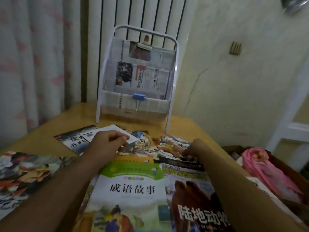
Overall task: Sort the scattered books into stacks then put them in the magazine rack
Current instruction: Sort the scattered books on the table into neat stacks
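Note:
Several books lie scattered on the wooden table (192, 129). My left hand (107, 144) grips a thin white booklet (108, 131) above a dark-covered book (73, 139) at the far left. My right hand (195, 148) curls its fingers on the edge of a colourful book (173, 144) at the centre right. Nearer me lie a white and green book (130, 190) and a book with a brown animal on its cover (192, 198). The white magazine rack (137, 76), lined with newspaper, stands at the table's far edge.
A large colourful book (25, 171) lies at the table's left edge. To the right of the table a brown box (287, 166) holds pink cloth (267, 169). A radiator (133, 15) and curtains (33, 56) stand behind the rack.

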